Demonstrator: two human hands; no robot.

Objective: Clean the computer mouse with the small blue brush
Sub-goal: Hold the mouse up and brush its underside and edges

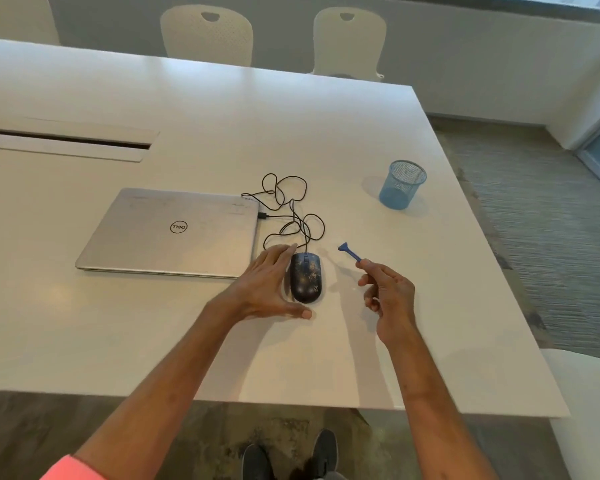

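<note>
My left hand (269, 284) cups the wired mouse (306, 277), fingers spread loose beside it. My right hand (388, 292) pinches the small blue brush (350, 251) just right of the mouse

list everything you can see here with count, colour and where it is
table: one, white, fills the view
laptop: one, silver, closed, left of the mouse
mouse: one, dark with pale specks, centre, wired
cable: one, black, looped behind the mouse
brush: one, blue, held above the table, right of the mouse
mesh cup: one, blue, far right
chairs: at least two, cream, beyond the table
shoes: two, dark, on the floor
left hand: open, beside the mouse
right hand: pinching the brush handle
</note>
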